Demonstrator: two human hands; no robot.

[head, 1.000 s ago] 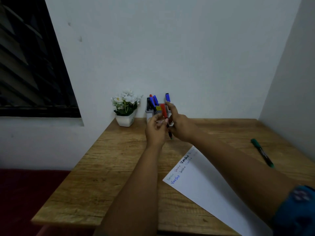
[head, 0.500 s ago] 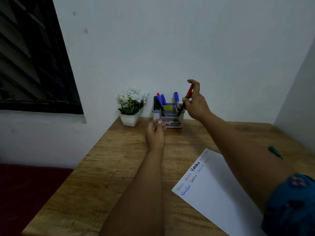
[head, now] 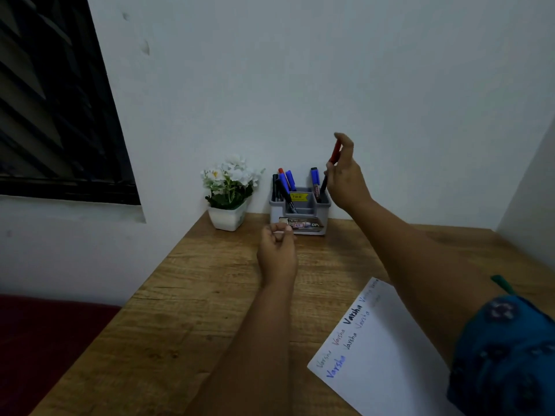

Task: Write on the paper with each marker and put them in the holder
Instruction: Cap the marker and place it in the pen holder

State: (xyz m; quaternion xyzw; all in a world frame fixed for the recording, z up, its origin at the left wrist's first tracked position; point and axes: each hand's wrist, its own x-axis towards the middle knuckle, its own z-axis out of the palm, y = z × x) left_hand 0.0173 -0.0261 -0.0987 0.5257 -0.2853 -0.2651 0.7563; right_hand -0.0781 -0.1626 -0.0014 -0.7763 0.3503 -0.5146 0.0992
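The desk (head: 210, 295) is carrying everything, with the paper (head: 390, 355) lying at its near right edge and the holder (head: 300, 208) standing at its far edge against the wall, just beside a flower pot (head: 228, 217). The right hand (head: 345, 181) is hovering over the holder's right end and is pinching a red-capped marker (head: 332, 166) between thumb and fingers; the marker's long axis is running steeply down and slightly left, cap up, with its dark lower end sitting at or just inside the right compartment (I cannot tell whether it is touching the bottom). This hand is clearly the nearer one, so the coming move is probably a short drop and release. The left hand (head: 277, 253) is resting just in front of the holder, fingers curled and holding nothing. A green marker (head: 501, 284) is lying near the right edge, mostly hidden behind the arm, seemingly the one yet to be used.
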